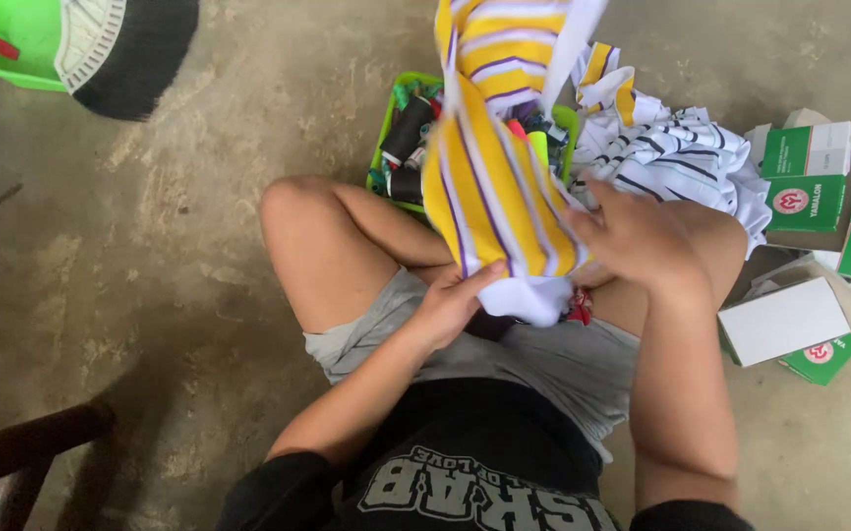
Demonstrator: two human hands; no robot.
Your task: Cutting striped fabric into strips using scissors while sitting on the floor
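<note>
Left hand [450, 300] pinches the lower hem of a yellow, white and purple striped cloth [499, 187], thumb on the near face and fingers tucked behind it, just above the lap; right hand [637, 241] lies against the cloth's right edge at about the same height, fingers curled toward the fabric, though whether they actually grip it or only press on it cannot be told from this angle; both hands sit at the cloth's bottom end, the left slightly nearer the body, and the cloth's long axis runs up and away from them toward the top of the view, its stripes following that line; beneath the hem a small red-patterned scrap [579, 307] shows against the grey shorts [543, 359]; past the knees a green basket [386, 123] holds spools of thread, partly hidden by the cloth; to the right of it a heap of white cloth with dark stripes [676, 157] rests by the right knee; further right stand green and white cartons [809, 177]; at far left a green dustpan with a dark brush [120, 44] lies on the concrete floor [150, 246].
</note>
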